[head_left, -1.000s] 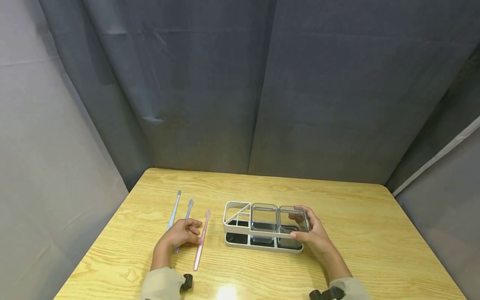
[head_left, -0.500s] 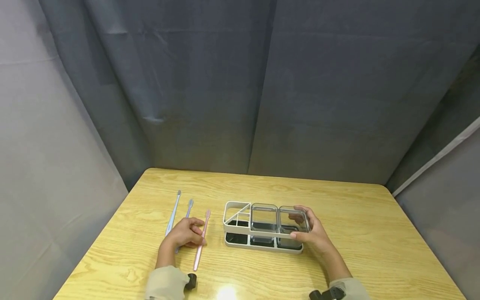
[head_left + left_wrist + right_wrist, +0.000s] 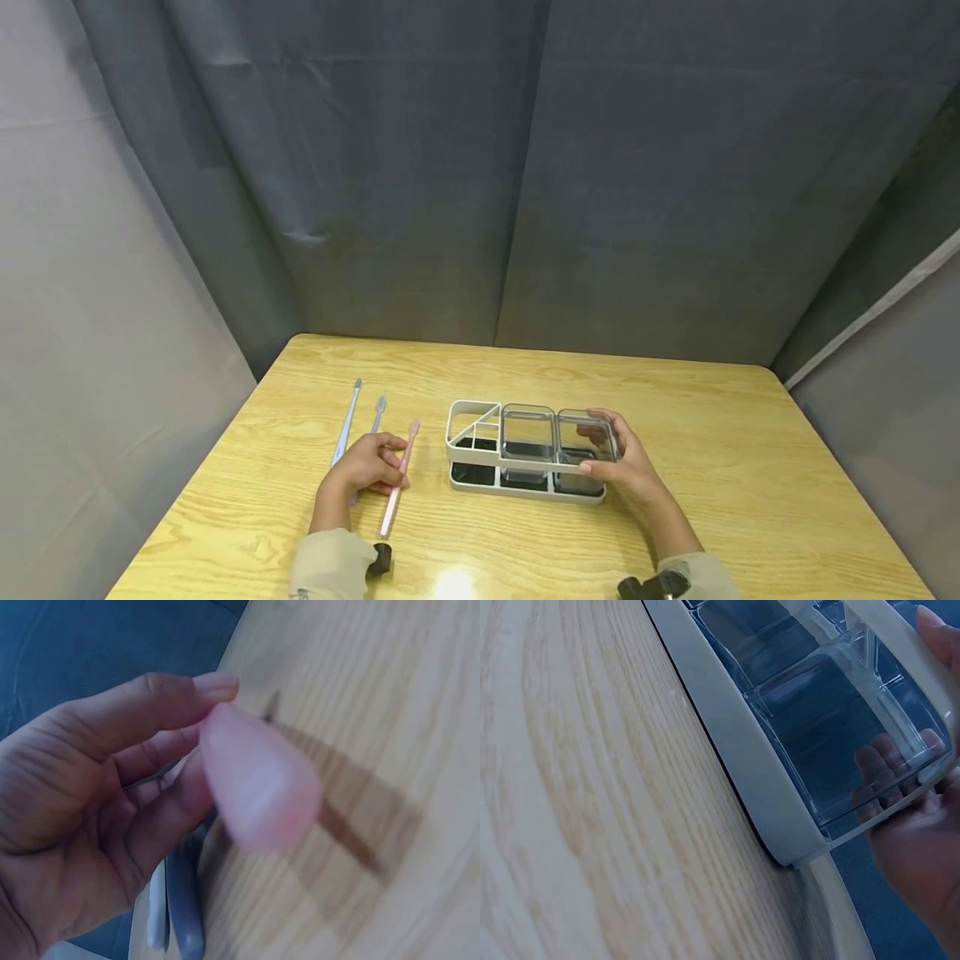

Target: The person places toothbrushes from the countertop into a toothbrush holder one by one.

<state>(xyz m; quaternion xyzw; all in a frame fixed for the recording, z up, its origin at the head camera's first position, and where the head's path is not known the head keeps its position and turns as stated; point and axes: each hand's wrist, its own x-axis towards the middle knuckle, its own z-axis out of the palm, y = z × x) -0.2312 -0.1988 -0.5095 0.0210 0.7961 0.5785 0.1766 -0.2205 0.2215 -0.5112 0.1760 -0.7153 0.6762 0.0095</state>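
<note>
My left hand (image 3: 367, 464) pinches a pink toothbrush (image 3: 389, 510) between thumb and fingers. In the left wrist view the handle end of the pink toothbrush (image 3: 262, 784) points at the camera, and its shadow falls on the wood. A light blue toothbrush (image 3: 346, 429) and a purple-blue toothbrush (image 3: 378, 412) lie to the left, partly hidden by that hand. On the right, my right hand (image 3: 633, 467) grips the right end of a white toothbrush holder (image 3: 517, 493) with clear cups (image 3: 528, 433). Its thumb is in front and its fingers are behind, seen through the clear plastic in the right wrist view.
The holder stands on a wooden table (image 3: 712, 442), with a divided section (image 3: 480, 429) at its left end. Grey curtains (image 3: 405, 208) hang behind the table and along both sides.
My left hand has moved slightly right and its thumb and fingers have closed on the pink toothbrush, whose handle end has shifted a little left and up. The right hand stays on the holder.
</note>
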